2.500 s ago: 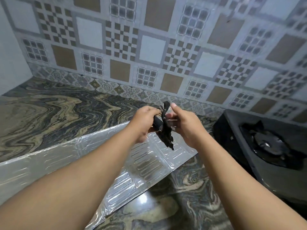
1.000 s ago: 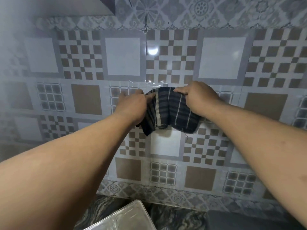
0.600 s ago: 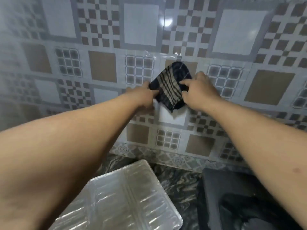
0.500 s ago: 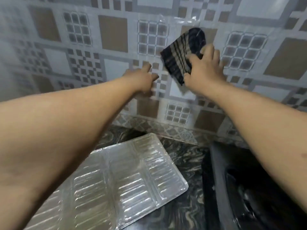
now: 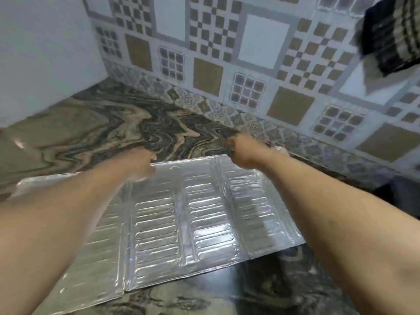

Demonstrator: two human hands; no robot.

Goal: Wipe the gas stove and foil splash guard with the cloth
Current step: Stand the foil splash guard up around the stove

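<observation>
The embossed foil splash guard (image 5: 181, 219) lies flat on the marbled counter. My left hand (image 5: 141, 165) is curled over its far edge near the middle. My right hand (image 5: 244, 152) is closed in a fist on the same far edge, further right. The dark striped cloth (image 5: 391, 35) hangs on the tiled wall at the top right, with neither hand near it. Only a dark corner of the gas stove (image 5: 406, 192) shows at the right edge, behind my right forearm.
The marbled counter (image 5: 91, 130) runs left to a plain white side wall (image 5: 45, 53). The patterned tile wall (image 5: 250, 53) rises right behind the foil's far edge. My forearms cover the foil's left and right parts.
Both hands have left the cloth, which stays hanging on the wall. They have dropped to the counter and closed on the foil guard's far edge. The view has tilted down and left.
</observation>
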